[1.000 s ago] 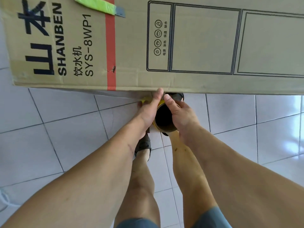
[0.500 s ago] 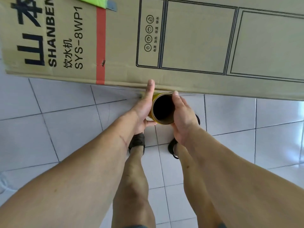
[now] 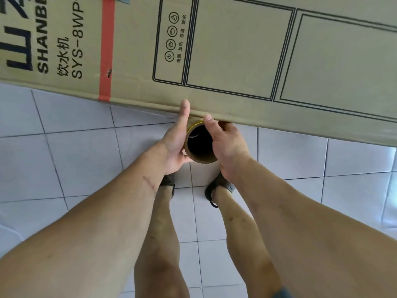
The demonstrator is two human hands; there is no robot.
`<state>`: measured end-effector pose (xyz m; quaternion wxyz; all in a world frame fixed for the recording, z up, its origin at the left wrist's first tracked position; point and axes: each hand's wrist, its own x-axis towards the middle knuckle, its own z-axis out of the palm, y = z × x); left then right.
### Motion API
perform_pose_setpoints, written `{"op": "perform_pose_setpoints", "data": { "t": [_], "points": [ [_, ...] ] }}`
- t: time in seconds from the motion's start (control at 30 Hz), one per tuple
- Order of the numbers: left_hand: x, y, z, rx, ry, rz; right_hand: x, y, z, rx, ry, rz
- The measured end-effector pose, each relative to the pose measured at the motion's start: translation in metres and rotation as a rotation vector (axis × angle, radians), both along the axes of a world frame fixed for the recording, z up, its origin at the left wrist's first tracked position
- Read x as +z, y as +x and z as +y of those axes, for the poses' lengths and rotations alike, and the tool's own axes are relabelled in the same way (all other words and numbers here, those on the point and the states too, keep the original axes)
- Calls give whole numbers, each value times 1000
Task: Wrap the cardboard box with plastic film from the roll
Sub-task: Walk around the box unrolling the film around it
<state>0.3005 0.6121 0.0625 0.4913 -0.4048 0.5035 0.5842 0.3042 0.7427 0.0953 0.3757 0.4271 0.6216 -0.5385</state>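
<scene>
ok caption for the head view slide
Both hands, left hand and right hand, hold the film roll against the cardboard box.

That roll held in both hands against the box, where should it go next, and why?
Probably along the box's lower edge. Both hands, left and right, grip the roll at that edge, and no film shows on the printed face yet.

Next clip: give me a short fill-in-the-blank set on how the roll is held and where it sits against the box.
1. The roll is held by ____ hands.
2. The roll's open end shows a ____ hollow core.
3. The left hand has its thumb lying against the box's ____ edge.
4. The stripe across the box is ____.

Missing words: both; dark; lower; red
</scene>
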Motion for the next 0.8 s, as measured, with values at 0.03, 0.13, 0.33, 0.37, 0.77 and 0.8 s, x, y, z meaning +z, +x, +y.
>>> {"op": "perform_pose_setpoints", "data": {
  "t": [0.03, 0.13, 0.33, 0.37, 0.77, 0.8],
  "points": [
    [0, 3, 3, 22, 15, -26, 1, -2, 3, 39, 36, -10],
    [5, 2, 18, -27, 19, -21, 1, -4, 15, 78, 89, -29],
    [2, 0, 32, -34, -67, 42, 6, 5, 33, 0, -57, -51],
    [2, 3, 35, -5, -39, 19, 5, 5, 36, -3, -37, -40],
    [2, 11, 72, 35, 8, 16, 8, 12, 66, -94, 12, -63],
    [1, 12, 75, 28, 45, 2, 7, 12, 70, -93, 38, -54]
  ]
}}
